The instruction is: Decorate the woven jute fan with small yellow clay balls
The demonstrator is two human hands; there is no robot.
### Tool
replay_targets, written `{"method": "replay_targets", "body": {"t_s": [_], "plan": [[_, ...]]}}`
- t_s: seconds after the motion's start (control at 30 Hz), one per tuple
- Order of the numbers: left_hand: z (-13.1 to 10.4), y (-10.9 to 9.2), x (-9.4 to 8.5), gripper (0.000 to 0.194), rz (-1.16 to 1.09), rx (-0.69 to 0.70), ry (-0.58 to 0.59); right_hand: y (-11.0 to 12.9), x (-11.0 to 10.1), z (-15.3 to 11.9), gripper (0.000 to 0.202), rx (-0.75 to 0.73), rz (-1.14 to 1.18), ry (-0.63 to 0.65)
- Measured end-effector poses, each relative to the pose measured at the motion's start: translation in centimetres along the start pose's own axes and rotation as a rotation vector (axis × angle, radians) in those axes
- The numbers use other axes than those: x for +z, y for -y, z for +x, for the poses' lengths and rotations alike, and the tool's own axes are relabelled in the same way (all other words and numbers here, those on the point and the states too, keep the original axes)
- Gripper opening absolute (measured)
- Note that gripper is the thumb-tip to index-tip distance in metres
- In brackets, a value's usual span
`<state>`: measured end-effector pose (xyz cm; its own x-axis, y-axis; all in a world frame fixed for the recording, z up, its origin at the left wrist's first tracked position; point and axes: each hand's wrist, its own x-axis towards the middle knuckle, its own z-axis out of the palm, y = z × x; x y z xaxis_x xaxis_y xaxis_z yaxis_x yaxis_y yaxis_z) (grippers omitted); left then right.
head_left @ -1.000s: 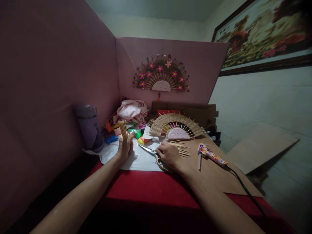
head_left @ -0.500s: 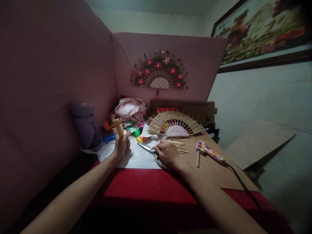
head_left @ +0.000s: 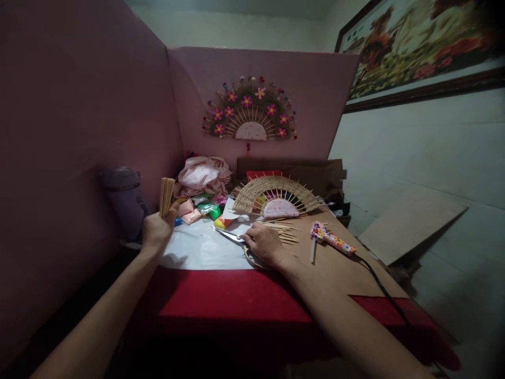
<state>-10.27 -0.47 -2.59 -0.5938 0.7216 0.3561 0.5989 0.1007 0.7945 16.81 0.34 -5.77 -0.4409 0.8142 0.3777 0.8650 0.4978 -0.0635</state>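
Our left hand (head_left: 158,227) is clamping sticks (head_left: 166,197) by the left edge of the surface (head_left: 224,295); our right hand (head_left: 263,243), its grip unclear, is partly covering scissors (head_left: 239,238), the blades (head_left: 226,233) pointing far-left.

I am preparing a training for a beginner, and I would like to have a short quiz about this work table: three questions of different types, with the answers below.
1. What does the left hand hold?
a) the purple bottle
b) a bundle of sticks
c) the pink cloth

2. True or false: the flower-patterned glue gun lies to the right of the loose sticks.

3. Fill in the missing word: the right hand partly hides the ____, whose blades point away to the left.

Key: 1 b; 2 true; 3 scissors.
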Motion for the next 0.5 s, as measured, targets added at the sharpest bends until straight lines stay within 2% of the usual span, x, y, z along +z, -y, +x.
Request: {"method": "replay_targets", "body": {"t_s": [0.03,0.1,0.2,0.33,0.5], "plan": [[0.1,0.4,-0.8,0.049,0.177,0.013,0.032,0.0,0.0,0.0,0.038,-0.003,0.000,0.003],[-0.3,1.2,-2.0,0.053,0.435,0.032,0.185,-0.1,0.0,0.0,0.037,-0.003,0.004,0.011],[-2.3,1.6,-2.6,0.056,0.652,0.066,0.313,0.0,-0.2,0.0,0.036,-0.001,0.013,0.019],[-4.8,1.1,-2.4,0.035,0.849,0.059,0.377,0.2,-0.4,-0.1,0.034,0.004,0.009,0.038],[-5.5,0.1,-2.2,0.037,0.982,0.105,0.356,0.1,-0.2,-0.2,0.035,-0.003,-0.005,0.044]]}}
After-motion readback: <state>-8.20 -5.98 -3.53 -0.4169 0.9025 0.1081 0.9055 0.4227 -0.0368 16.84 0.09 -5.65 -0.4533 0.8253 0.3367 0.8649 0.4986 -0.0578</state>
